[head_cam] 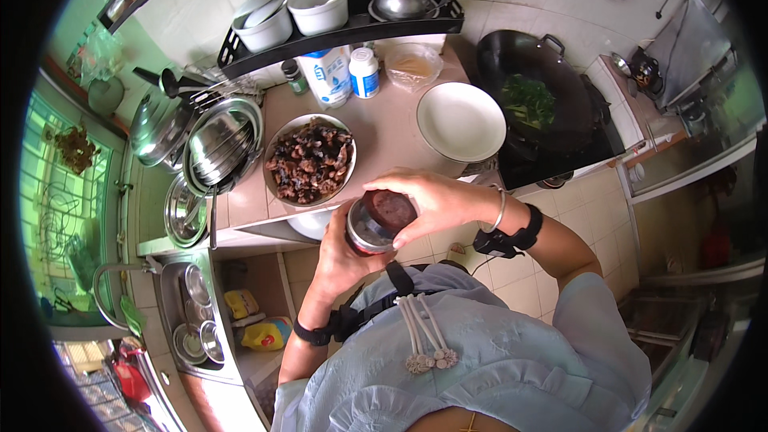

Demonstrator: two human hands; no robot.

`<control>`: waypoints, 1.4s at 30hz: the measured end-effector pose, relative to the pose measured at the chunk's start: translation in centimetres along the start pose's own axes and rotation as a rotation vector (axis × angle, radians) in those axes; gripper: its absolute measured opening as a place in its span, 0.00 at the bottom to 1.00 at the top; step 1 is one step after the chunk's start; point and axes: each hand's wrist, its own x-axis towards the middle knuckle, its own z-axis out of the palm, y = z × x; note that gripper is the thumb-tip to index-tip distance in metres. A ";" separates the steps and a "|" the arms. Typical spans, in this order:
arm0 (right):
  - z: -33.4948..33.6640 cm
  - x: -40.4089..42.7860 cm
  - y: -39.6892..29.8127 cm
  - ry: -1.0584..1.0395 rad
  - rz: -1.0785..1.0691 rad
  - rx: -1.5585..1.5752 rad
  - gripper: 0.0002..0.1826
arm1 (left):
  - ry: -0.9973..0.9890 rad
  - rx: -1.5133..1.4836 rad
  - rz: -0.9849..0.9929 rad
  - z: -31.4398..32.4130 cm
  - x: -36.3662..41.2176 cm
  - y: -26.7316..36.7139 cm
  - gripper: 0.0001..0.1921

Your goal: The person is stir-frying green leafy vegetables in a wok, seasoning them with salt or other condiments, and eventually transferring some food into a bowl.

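My left hand is wrapped around a small round canister held in front of my chest. Something pale, whose kind I cannot tell, shows inside it. Over its mouth my right hand grips a dark reddish-brown round lid, tilted up so that the canister is partly uncovered. Just beyond, on the counter, stand a bowl of dark cooked meat pieces and a white bowl with nothing visible in it.
A black wok with leafy greens sits on the stove at right. Behind the bowls are a white bottle and a printed bag. A black shelf overhangs them. Stacked metal bowls and a sink are at left.
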 end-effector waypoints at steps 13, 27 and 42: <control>-2.3 -2.3 -1.4 -0.135 0.010 -0.129 0.43 | -0.310 -0.128 -0.096 1.9 2.9 1.8 0.46; -3.1 -4.0 -1.0 -0.090 -0.087 -0.335 0.55 | -0.017 0.325 0.201 4.9 2.1 0.7 0.47; -2.9 0.9 -3.4 -0.173 0.193 -0.264 0.46 | 0.292 0.359 0.298 3.6 1.5 0.7 0.49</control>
